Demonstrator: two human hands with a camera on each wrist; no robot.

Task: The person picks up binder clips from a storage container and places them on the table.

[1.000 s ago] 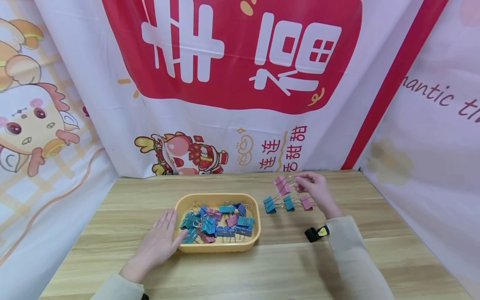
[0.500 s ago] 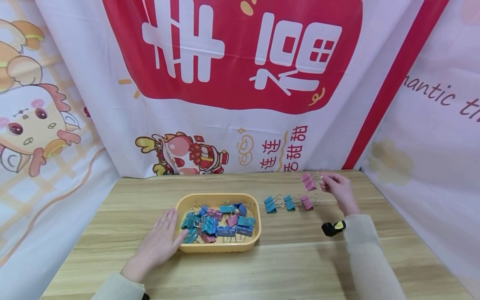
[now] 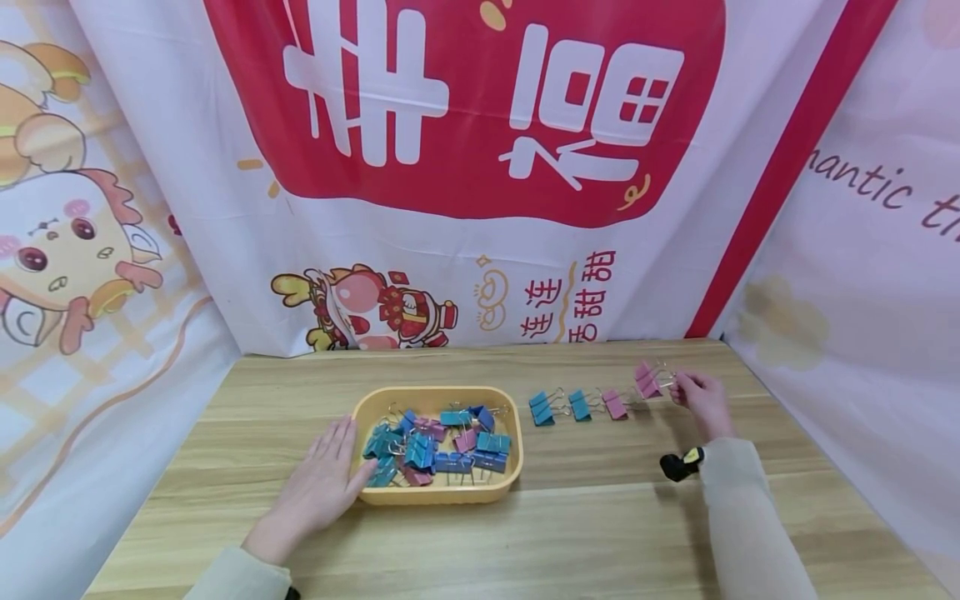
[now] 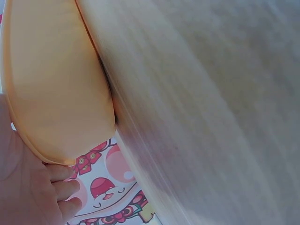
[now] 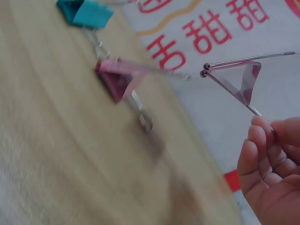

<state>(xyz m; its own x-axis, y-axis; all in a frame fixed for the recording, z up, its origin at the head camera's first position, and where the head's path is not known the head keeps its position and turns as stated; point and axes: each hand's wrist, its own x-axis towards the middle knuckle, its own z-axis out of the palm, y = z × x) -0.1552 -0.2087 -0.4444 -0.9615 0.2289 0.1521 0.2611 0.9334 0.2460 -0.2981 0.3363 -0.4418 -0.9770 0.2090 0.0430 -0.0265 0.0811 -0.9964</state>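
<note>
My right hand point(image 3: 703, 402) pinches one wire handle of a pink binder clip point(image 3: 649, 380), held above the table at the right end of a row. In the right wrist view that pink clip point(image 5: 251, 84) hangs from thumb and fingertips, clear of the wood. Two teal clips point(image 3: 542, 409) and another pink clip point(image 3: 615, 405) lie in the row. My left hand point(image 3: 318, 475) rests with straight fingers against the left side of a yellow basket point(image 3: 431, 497). Several teal, blue and pink clips lie jumbled in it. In the left wrist view the fingers touch the basket's rim point(image 4: 28, 145).
A wood-grain table point(image 3: 570, 542) carries everything. Behind it hangs a printed white and red cloth point(image 3: 480, 242), with more cloth along both sides. A black strap with a yellow spot point(image 3: 681, 464) sits by the right wrist.
The right hand has carried the pink binder clip to the right, past the row's end, and then slightly lower toward the table. The left hand stays at the basket.
</note>
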